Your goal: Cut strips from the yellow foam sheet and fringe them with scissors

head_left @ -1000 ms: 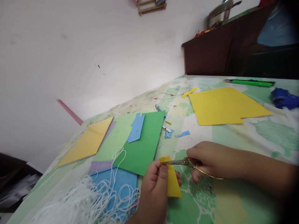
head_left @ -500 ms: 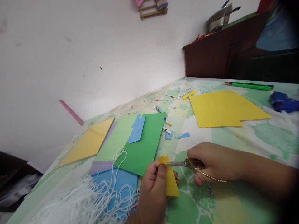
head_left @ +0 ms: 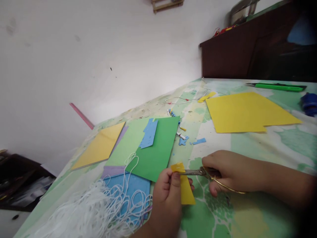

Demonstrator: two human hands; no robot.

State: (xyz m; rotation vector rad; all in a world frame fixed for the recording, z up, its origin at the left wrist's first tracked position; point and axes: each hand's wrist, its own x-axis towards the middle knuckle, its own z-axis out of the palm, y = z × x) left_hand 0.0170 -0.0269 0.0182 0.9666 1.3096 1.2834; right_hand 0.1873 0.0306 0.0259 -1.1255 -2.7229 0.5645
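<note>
My left hand (head_left: 169, 195) pinches a small yellow paper piece (head_left: 187, 191) between thumb and fingers. Narrow slits show along the upper end of that piece. My right hand (head_left: 224, 173) grips a pair of scissors (head_left: 198, 172) with gold-coloured handles, its fingers around the loops. The blades point left and lie across the yellow piece just beside my left thumb; their tips are hidden there. Left of my hands lies a green sheet (head_left: 162, 152) with a cut blue piece (head_left: 149, 133) on top.
A tangle of white cord (head_left: 94, 208) covers part of a blue sheet (head_left: 119, 181) at lower left. A larger yellow sheet (head_left: 245, 114), a green-handled cutter (head_left: 278, 87) and a dark blue object (head_left: 309, 103) lie at right. Blue scraps (head_left: 199, 141) lie mid-table.
The view has shifted, so most things sit slightly farther right and higher. Both hands keep their holds on the yellow piece and the scissors.
</note>
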